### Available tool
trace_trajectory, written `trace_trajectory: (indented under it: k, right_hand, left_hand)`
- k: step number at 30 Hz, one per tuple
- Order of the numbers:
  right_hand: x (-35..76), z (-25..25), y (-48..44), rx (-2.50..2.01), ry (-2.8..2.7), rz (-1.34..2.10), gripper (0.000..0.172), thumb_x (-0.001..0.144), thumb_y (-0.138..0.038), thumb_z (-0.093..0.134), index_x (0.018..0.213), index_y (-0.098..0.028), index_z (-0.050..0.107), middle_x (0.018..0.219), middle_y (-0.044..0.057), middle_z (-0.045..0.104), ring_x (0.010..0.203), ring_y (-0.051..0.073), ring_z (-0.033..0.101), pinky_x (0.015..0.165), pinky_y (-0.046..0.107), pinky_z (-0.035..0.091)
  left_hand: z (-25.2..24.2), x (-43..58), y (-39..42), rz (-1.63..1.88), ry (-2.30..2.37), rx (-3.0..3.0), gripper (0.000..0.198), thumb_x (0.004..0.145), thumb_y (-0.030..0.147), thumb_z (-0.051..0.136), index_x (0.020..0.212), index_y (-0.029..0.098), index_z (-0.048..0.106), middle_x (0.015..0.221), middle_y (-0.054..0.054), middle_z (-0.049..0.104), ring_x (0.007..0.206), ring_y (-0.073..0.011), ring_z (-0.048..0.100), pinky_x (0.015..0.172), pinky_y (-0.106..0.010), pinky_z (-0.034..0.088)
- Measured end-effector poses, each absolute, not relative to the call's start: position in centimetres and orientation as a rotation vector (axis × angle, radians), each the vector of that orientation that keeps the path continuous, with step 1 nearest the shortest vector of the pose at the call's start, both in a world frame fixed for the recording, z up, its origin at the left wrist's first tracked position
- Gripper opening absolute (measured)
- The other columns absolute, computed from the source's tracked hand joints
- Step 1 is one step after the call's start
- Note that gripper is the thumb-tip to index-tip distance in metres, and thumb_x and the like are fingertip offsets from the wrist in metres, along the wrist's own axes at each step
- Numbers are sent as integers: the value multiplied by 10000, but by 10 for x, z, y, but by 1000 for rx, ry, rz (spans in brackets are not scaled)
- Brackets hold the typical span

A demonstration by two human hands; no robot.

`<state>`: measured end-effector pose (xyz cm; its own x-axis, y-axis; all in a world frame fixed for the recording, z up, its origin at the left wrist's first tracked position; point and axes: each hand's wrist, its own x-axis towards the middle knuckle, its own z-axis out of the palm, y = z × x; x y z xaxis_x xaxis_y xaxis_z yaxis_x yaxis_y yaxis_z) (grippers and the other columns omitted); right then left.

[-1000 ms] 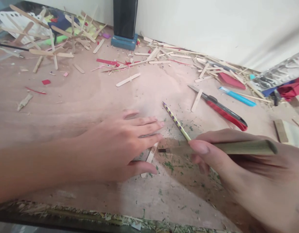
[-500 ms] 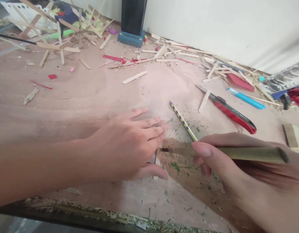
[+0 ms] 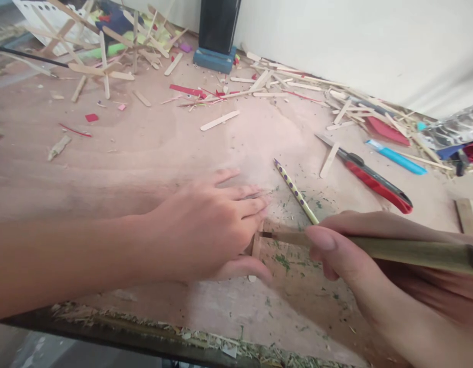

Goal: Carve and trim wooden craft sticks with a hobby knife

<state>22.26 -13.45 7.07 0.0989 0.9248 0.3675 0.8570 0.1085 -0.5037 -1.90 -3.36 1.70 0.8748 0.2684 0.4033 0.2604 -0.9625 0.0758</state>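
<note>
The left grip [image 3: 221, 225], a bare hand, lies palm down over a craft stick [image 3: 256, 246] on the worktop [image 3: 152, 148], while the right grip [image 3: 389, 301] holds a wooden-handled tool [image 3: 408, 251], its dark tip right at the stick. A spotted pencil [image 3: 293, 190] runs behind the right thumb, with a red-and-black cutter [image 3: 378, 179] and a blue piece [image 3: 399, 158] farther off. Loose sticks [image 3: 270, 94], red scraps [image 3: 187, 91] and a black post [image 3: 219, 25] on a blue base [image 3: 215, 60] lie or stand near the white wall [image 3: 336, 41].
</note>
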Motion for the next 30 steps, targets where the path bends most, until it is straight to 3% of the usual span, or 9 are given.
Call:
trace_trajectory:
  k: [4, 7, 10, 14, 21, 25, 30]
  right_hand:
    - [229, 71, -141, -1765, -1763, 82, 339, 966, -696, 880, 913, -362, 885, 656, -8, 732, 583, 271, 762, 403, 347, 573]
    - [228, 71, -139, -1764, -1805, 119, 315, 995, -671, 862, 926, -365, 874, 651, -24, 749, 522, 252, 744, 366, 334, 549]
    - [224, 72, -134, -1723, -1863, 188, 218, 1053, -575, 834, 923, -400, 821, 642, -99, 767, 430, 182, 696, 332, 266, 505]
    - [224, 74, -131, -1683, -1912, 175, 231, 1081, -542, 815, 901, -409, 758, 627, -155, 757, 424, 133, 687, 396, 188, 534]
    - [225, 73, -131, -1646, -1992, 206, 144, 1122, -541, 785, 1017, -444, 773, 688, -142, 779, 470, 131, 708, 441, 189, 559]
    - [218, 74, -132, -1673, -1951, 197, 127, 1081, -514, 819, 992, -424, 819, 660, -97, 769, 463, 175, 706, 417, 264, 567]
    - [220, 73, -141, -1779, -1845, 3, 317, 971, -685, 861, 1036, -378, 904, 649, 4, 743, 590, 293, 777, 420, 363, 613]
  left_hand:
    - [17, -19, -34, 641, 422, 3017, 685, 1090, 701, 844, 1349, 68, 850, 1479, -126, 857, 1376, -345, 823, 1272, -548, 571]
    - [17, -19, -33, 656, 421, 3013, 692, 1114, 710, 805, 1347, 59, 852, 1473, -134, 858, 1370, -342, 826, 1271, -545, 578]
    - [17, -19, -33, 669, 415, 3016, 693, 1126, 708, 786, 1349, 56, 855, 1465, -133, 862, 1348, -338, 835, 1267, -551, 583]
    - [16, -19, -33, 631, 426, 3034, 638, 1138, 706, 766, 1314, 104, 888, 1479, -126, 857, 1329, -327, 839, 1269, -538, 575]
    - [12, -18, -34, 655, 442, 3026, 565, 1116, 689, 802, 1244, 150, 913, 1484, -121, 857, 1346, -321, 829, 1297, -527, 546]
    - [15, -18, -32, 604, 429, 3031, 554, 1122, 674, 801, 1258, 148, 910, 1490, -124, 853, 1348, -325, 829, 1299, -532, 552]
    - [15, -19, -32, 606, 415, 3036, 548, 1129, 648, 797, 1275, 131, 903, 1510, -134, 841, 1337, -330, 835, 1287, -537, 559]
